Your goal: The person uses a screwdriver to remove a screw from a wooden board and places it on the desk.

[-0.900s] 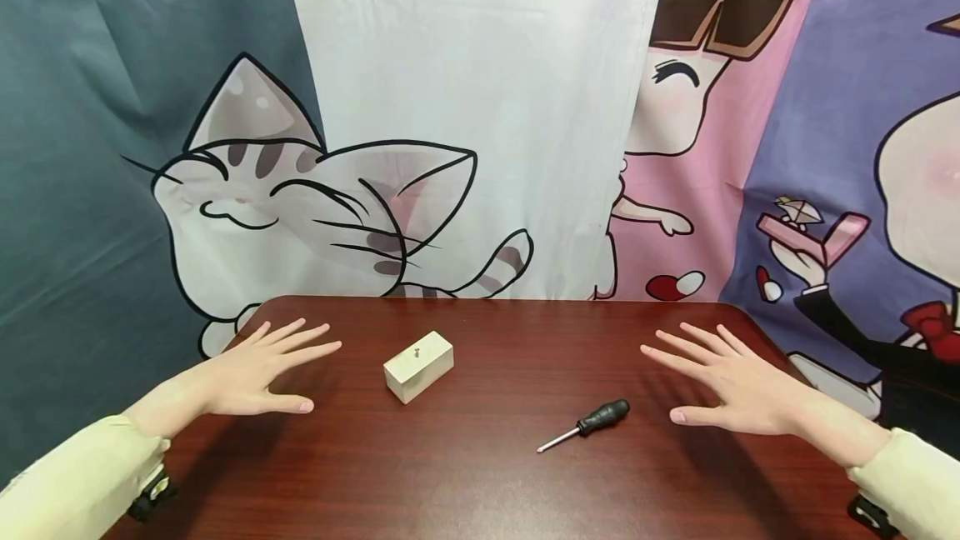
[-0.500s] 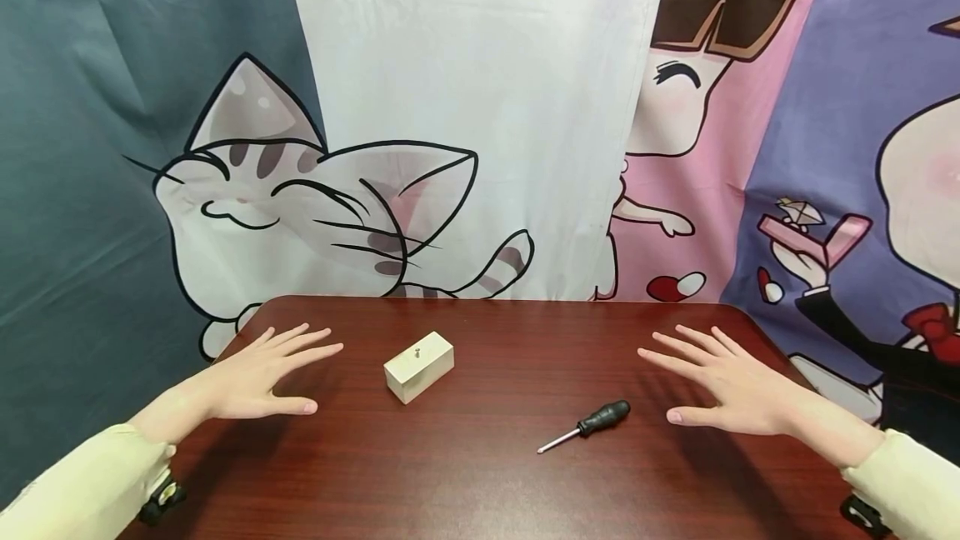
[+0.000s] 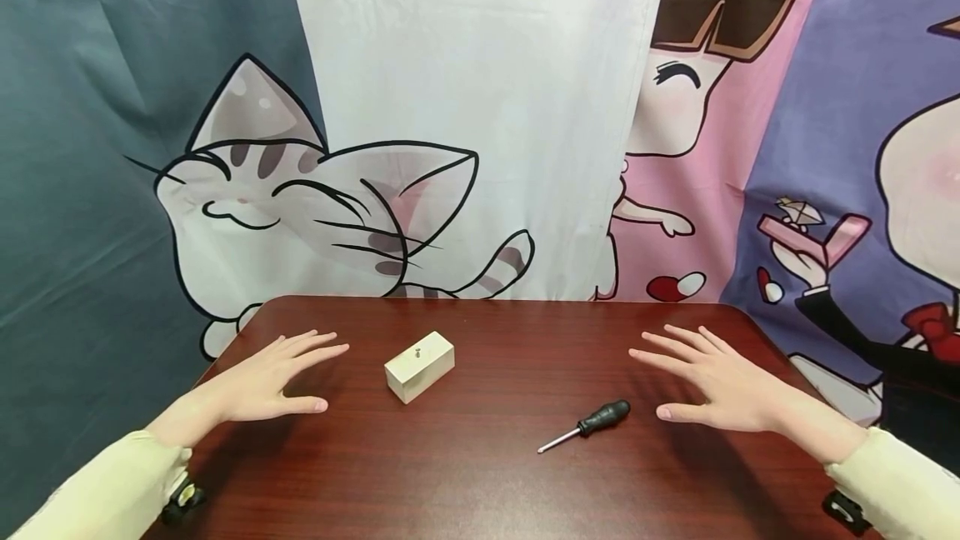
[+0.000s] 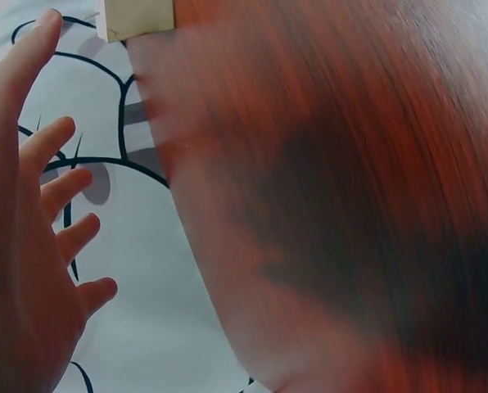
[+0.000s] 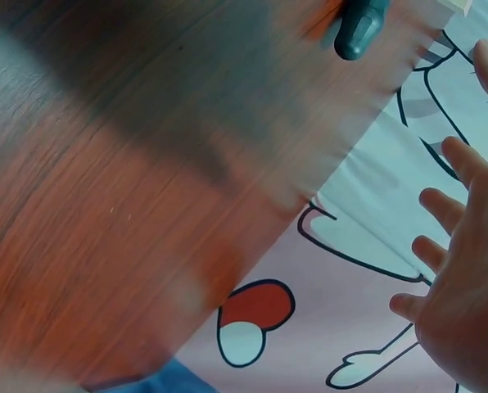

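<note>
A pale wooden block (image 3: 419,366) with a small screw standing in its top lies on the dark red table (image 3: 480,473), left of centre; a corner of the block (image 4: 137,18) shows in the left wrist view. A black-handled screwdriver (image 3: 588,423) lies right of centre, its handle (image 5: 360,29) seen in the right wrist view. My left hand (image 3: 266,377) hovers flat with fingers spread, left of the block, holding nothing. My right hand (image 3: 712,382) is spread the same way, just right of the screwdriver, empty.
A cartoon-printed curtain (image 3: 465,123) hangs behind the table's far edge. The table's rounded corners lie near both hands. Pale sleeves (image 3: 112,490) cover both forearms.
Both hands have drifted slightly inward, the left toward the block and the right toward the screwdriver. The block and screwdriver have not moved.
</note>
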The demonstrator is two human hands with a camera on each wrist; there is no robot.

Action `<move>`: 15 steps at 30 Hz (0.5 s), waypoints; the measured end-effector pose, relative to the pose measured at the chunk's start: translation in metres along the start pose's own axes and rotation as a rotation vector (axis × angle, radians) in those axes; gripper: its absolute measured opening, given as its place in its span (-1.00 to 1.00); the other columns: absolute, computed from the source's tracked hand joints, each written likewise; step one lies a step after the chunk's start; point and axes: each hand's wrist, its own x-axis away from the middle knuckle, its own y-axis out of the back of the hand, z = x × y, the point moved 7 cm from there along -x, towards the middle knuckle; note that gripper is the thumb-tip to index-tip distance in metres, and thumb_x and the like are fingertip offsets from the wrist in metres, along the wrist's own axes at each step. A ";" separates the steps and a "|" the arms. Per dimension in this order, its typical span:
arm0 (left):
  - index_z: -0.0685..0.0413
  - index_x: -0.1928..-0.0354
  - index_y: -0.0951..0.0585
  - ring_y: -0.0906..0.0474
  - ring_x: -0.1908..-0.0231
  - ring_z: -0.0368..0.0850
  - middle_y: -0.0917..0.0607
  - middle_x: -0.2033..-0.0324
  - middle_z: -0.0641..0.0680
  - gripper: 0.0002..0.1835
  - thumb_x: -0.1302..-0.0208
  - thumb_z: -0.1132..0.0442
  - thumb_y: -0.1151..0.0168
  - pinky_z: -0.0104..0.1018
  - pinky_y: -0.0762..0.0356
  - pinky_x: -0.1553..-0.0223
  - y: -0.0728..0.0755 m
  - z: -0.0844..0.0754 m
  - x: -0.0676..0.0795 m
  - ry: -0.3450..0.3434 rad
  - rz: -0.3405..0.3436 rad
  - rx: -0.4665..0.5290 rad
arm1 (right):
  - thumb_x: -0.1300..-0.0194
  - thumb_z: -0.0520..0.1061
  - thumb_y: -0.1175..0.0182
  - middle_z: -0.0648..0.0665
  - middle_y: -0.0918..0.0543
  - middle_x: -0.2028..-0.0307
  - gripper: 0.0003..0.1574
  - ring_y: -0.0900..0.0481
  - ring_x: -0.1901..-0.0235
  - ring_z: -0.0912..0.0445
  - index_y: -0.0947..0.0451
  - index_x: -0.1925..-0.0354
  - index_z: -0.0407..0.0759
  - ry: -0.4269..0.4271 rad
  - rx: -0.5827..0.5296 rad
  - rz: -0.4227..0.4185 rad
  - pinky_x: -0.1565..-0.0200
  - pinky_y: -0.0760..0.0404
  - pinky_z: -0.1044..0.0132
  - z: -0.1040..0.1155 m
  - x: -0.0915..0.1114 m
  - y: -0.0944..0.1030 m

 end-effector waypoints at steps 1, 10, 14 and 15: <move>-0.38 -0.43 -0.33 -0.24 -0.41 0.25 -0.41 -0.40 0.08 -0.23 -0.17 -0.22 -0.34 0.41 -0.17 -0.27 -0.001 -0.001 -0.001 0.000 -0.008 0.006 | -0.18 0.32 -0.31 -0.04 -0.41 -0.39 -0.11 -0.18 -0.41 -0.13 -0.26 -0.43 0.37 0.000 -0.007 0.001 -0.41 0.67 0.46 0.000 -0.001 -0.002; -0.37 -0.44 -0.31 -0.33 -0.37 0.03 -0.41 -0.38 0.01 -0.22 -0.18 -0.24 -0.33 0.13 -0.47 -0.21 -0.019 -0.003 -0.019 0.069 -0.042 0.034 | -0.15 0.31 -0.35 -0.01 -0.45 -0.36 -0.12 -0.30 -0.37 -0.13 -0.31 -0.40 0.35 0.040 -0.037 -0.023 -0.49 0.46 0.41 0.008 -0.013 -0.015; -0.29 -0.44 -0.31 -0.36 -0.35 0.01 -0.42 -0.36 0.01 -0.21 -0.19 -0.19 -0.35 0.10 -0.49 -0.21 -0.026 -0.007 -0.029 0.061 -0.064 0.068 | -0.11 0.29 -0.39 0.01 -0.47 -0.34 -0.10 -0.30 -0.37 -0.08 -0.33 -0.39 0.35 0.042 -0.050 -0.034 -0.39 -0.02 0.05 0.008 -0.018 -0.019; -0.27 -0.44 -0.31 -0.36 -0.35 0.01 -0.42 -0.36 0.01 -0.21 -0.20 -0.18 -0.35 0.11 -0.48 -0.21 -0.027 -0.008 -0.031 0.061 -0.068 0.077 | -0.10 0.29 -0.39 0.01 -0.47 -0.34 -0.10 -0.31 -0.37 -0.08 -0.33 -0.38 0.35 0.044 -0.052 -0.037 -0.31 -0.09 0.01 0.008 -0.019 -0.020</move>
